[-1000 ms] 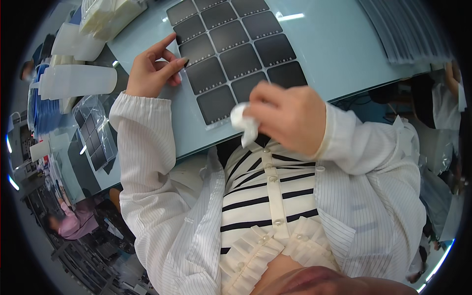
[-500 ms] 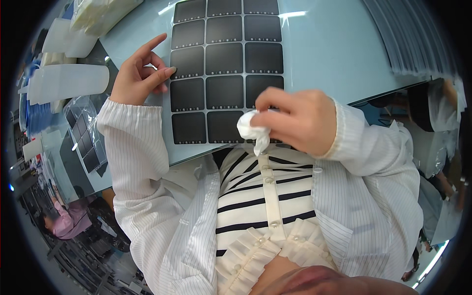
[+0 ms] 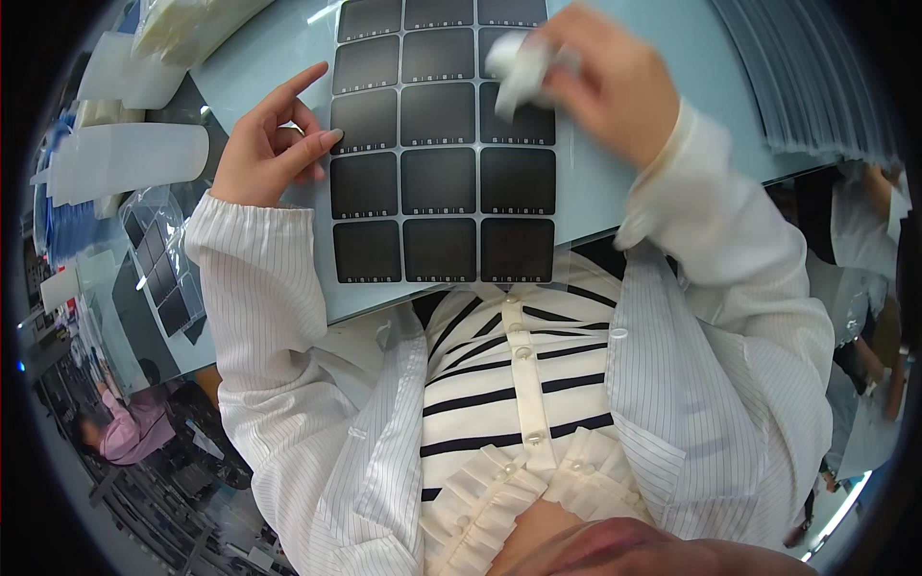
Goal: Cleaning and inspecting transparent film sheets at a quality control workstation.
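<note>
A clear sheet with rows of dark rounded rectangular panels (image 3: 439, 182) lies flat on the pale table in front of me. Resting at its left edge is my left hand (image 3: 274, 139), thumb tip on a panel's border, index finger stretched out and the other fingers loosely bent. My right hand (image 3: 605, 82), slightly blurred, pinches a crumpled white wipe (image 3: 520, 69) over the sheet's upper right panels. Whether the wipe touches the surface I cannot tell. Part of the right column is hidden behind the wipe and fingers.
A stack of clear sheets (image 3: 802, 77) lies at the far right. White plastic containers (image 3: 130, 161) and a bagged pile (image 3: 182, 29) stand on the left. Another panelled sheet in clear wrap (image 3: 158, 259) lies below them. A person in pink (image 3: 133, 427) is at lower left.
My right hand has moved up and away from me with the wipe, from the sheet's lower right to its upper right. The left hand has stayed at the sheet's edge.
</note>
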